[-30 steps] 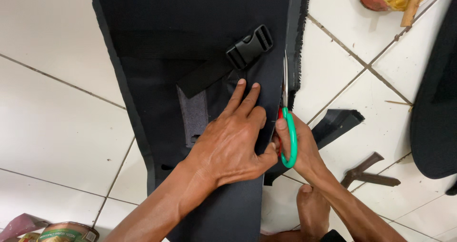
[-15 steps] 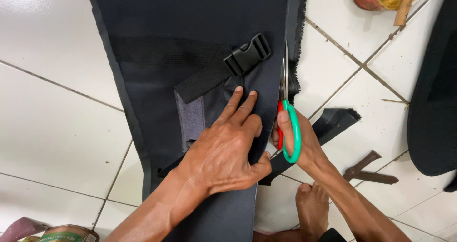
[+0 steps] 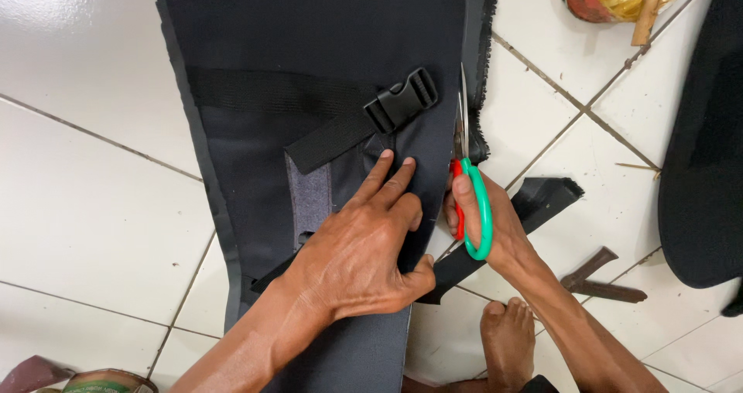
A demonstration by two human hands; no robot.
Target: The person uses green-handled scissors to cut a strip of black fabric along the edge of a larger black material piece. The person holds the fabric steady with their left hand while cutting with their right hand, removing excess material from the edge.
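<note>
— On the white tiled floor (image 3: 85, 230), what have you got spread out?

— A long dark fabric panel (image 3: 325, 45). Its long axis runs away from me, from near my knees to the far edge of view, tilted a little leftward at the top. A black webbing strap (image 3: 325, 139) crosses it at a slant, ending in a black plastic buckle (image 3: 402, 103) that points up and to the right.

— Has anything shifted in the last second?

— The panel sits slightly lower and more to the left in view than it did. My hands have kept their places along its right edge.

— And the hands?

— My left hand (image 3: 356, 250) lies flat and open on the panel, fingers spread toward the buckle, pressing the cloth down. My right hand (image 3: 484, 223) is closed through the green and red handles of the scissors (image 3: 467, 169). The blades point straight away from me along the frayed right edge, nearly closed.

— Anything smaller nearby?

— A cut-off dark strip (image 3: 542, 199) just right of that hand, and my bare foot (image 3: 507, 343) below.
</note>
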